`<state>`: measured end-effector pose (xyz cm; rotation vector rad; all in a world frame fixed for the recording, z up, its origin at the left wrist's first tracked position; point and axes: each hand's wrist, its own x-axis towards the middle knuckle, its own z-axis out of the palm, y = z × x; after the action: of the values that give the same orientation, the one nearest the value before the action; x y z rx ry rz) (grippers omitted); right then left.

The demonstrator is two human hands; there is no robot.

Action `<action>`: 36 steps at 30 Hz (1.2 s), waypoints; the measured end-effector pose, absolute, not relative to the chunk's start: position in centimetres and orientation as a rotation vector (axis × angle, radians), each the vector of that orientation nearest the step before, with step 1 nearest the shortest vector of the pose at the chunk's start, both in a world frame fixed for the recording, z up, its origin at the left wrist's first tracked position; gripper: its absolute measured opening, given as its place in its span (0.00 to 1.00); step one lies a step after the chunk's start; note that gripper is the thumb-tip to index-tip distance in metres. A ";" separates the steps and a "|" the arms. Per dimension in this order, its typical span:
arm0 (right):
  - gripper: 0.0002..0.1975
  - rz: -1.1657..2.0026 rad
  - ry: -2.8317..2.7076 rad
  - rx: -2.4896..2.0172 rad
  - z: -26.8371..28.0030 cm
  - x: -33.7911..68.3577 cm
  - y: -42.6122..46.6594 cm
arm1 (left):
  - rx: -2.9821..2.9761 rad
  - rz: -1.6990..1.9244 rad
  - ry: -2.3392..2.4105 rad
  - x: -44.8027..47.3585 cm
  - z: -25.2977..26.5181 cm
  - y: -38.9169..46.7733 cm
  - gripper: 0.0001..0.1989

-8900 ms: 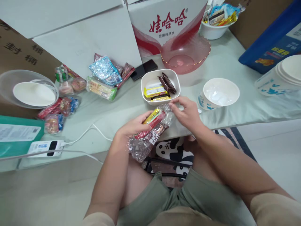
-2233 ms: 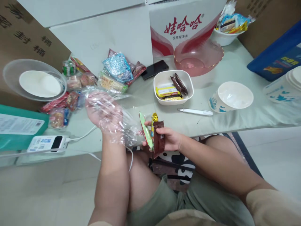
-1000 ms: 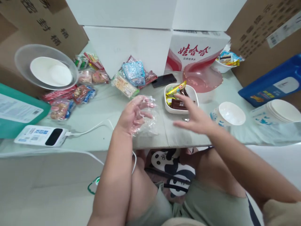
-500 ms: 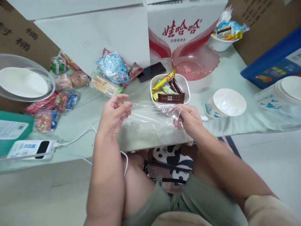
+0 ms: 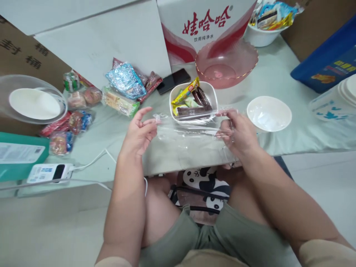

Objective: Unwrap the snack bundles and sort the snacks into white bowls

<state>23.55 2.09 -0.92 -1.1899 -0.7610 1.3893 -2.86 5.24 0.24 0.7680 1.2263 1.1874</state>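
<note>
Between my two hands stretches a sheet of clear plastic film [image 5: 186, 135], crinkled and see-through. My left hand [image 5: 143, 129] pinches its left end between thumb and fingers. At the other end my right hand [image 5: 236, 128] is closed on the film, which bunches around the fingers. The film's far edge crosses the near rim of a white square bowl [image 5: 214, 97]. In that bowl lie a yellow-wrapped snack stick [image 5: 185, 92] and dark brown wrapped bars [image 5: 194, 111]. A white paper bowl [image 5: 269, 113] stands right of my right hand.
Behind are a pink glass bowl [image 5: 226, 66], a black phone [image 5: 174, 81] and a white carton [image 5: 205, 29]. Several wrapped snacks [image 5: 126, 81] lie left. A white power device [image 5: 50, 173] with a cable sits near the front edge. Stacked paper bowls [image 5: 333, 100] stand right.
My hands have moved farther apart, the right one to the right, pulling the film wider. Its far edge now overlaps the front of the snack bowl. The view has shifted slightly.
</note>
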 end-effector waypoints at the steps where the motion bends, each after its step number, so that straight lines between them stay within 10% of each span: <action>1: 0.16 1.411 -0.738 -1.194 -0.9 23.8 2.1 | 0.732 1.270 1.191 -2.9 0.3 5.4 0.27; 5: 0.20 1.409 -0.686 -1.174 -1.3 24.4 2.2 | 0.628 1.350 1.079 -2.1 0.2 5.0 0.11; 11: 0.24 1.399 -0.764 -1.126 -2.2 24.3 2.2 | 0.820 0.836 1.136 0.4 -0.4 3.3 0.16; 36: 0.15 0.957 -0.728 -1.290 -2.3 24.7 2.5 | 0.588 1.479 1.239 -3.9 0.4 4.0 0.14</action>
<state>24.73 2.54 -2.30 -1.2902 -0.7282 0.9574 -3.95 3.98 0.39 0.5883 1.2393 1.4790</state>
